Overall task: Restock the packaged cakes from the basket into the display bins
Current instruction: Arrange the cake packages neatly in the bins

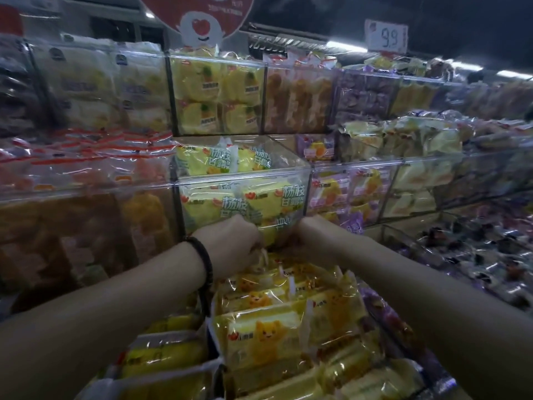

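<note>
At centre frame, the left hand [230,243] curls its fingers on a yellow packaged cake [264,256], pinching the wrapper edge, probably to control slippery film. Just above is the clear display bin [245,180], part filled. The right hand [313,235] meets the pack's far side with its fingers hidden, so its grip is unclear. Stacked cakes [268,336] wait below.

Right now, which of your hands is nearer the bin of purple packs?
Right. The right hand is at the purple-pack bin's lower left corner; the left hand is farther left, at the yellow-pack bin's lower front.
</note>
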Demonstrator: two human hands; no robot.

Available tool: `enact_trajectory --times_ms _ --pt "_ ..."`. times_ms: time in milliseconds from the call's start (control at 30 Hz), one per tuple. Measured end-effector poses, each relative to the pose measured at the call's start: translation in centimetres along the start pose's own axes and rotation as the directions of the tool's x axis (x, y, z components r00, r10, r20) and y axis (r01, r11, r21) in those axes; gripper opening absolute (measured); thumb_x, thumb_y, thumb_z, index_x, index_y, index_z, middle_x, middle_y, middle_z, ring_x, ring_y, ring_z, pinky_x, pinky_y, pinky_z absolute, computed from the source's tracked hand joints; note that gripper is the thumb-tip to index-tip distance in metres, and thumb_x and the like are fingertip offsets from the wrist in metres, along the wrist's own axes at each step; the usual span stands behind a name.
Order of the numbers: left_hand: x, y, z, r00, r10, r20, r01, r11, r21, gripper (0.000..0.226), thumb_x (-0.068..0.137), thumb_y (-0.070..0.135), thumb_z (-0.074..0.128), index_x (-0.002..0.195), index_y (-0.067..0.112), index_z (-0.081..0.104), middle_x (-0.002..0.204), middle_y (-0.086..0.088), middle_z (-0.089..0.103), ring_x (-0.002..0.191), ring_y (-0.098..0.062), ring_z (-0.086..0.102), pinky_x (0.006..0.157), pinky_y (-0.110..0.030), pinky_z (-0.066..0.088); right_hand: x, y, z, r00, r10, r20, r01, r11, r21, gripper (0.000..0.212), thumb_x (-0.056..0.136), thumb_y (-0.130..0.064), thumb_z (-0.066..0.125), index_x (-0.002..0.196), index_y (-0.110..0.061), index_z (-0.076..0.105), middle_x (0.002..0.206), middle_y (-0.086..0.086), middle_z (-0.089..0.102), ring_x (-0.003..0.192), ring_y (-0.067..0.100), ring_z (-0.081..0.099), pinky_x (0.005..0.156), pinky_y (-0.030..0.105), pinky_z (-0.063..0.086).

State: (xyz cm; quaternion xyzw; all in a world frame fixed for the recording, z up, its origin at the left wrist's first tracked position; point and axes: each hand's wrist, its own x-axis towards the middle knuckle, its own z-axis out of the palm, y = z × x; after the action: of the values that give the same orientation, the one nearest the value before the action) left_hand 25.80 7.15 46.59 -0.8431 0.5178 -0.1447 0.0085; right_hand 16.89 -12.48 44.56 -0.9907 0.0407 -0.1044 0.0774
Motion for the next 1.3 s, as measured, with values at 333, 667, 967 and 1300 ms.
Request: enact_trajectory --times_ms 333,667,967,1300 --pt "-0.4 0.0 1.1 0.997 0.017 -0.074 -0.016 1.0 0.006 0.018 0.097 0.031 0.069 0.115 0.036 0.071 0.095 0.011 0.065 0.09 -0.013 0.063 0.083 -0.033 0.058 0.3 -2.4 -0.5 0.992 0.094 0.081 -0.074 0.973 -0.218 0.028 0.102 -0.029 0.065 0.13 -0.031 0.07 0.129 -0.003 0.063 0.108 0.018 0.066 0.095 0.034 0.059" --pt "-0.6 -0.5 1.1 0.997 0.018 -0.074 -0.015 0.999 0.033 0.02 0.096 0.027 0.067 0.108 0.042 0.068 0.092 0.014 0.062 0.094 -0.013 0.061 0.088 -0.036 0.057 1.2 -2.0 0.1 0.982 0.173 -0.076 -0.189 0.903 -0.387 0.018 0.096 -0.032 0.071 0.114 -0.034 0.071 0.113 -0.004 0.064 0.099 0.022 0.067 0.08 0.038 0.064" --pt "-0.9 0.0 0.8 0.999 0.001 -0.039 -0.002 1.0 -0.007 0.024 0.098 0.032 0.067 0.12 0.041 0.07 0.105 0.011 0.067 0.093 -0.012 0.065 0.082 -0.033 0.062 1.6 -1.2 1.1 0.985 0.142 -0.102 -0.158 0.972 -0.171 0.018 0.091 -0.027 0.078 0.108 -0.03 0.073 0.099 -0.005 0.067 0.084 0.015 0.069 0.074 0.034 0.065" --pt "-2.1 -0.1 0.5 0.996 0.05 0.07 -0.033 0.974 -0.225 0.018 0.094 0.043 0.072 0.11 0.035 0.077 0.1 0.017 0.069 0.09 -0.001 0.063 0.082 -0.025 0.061 -2.2 -1.2 -1.5 0.988 -0.022 0.151 0.027 0.999 -0.031 0.035 0.09 -0.004 0.067 0.117 -0.023 0.078 0.109 -0.008 0.075 0.098 0.007 0.069 0.088 0.031 0.063"
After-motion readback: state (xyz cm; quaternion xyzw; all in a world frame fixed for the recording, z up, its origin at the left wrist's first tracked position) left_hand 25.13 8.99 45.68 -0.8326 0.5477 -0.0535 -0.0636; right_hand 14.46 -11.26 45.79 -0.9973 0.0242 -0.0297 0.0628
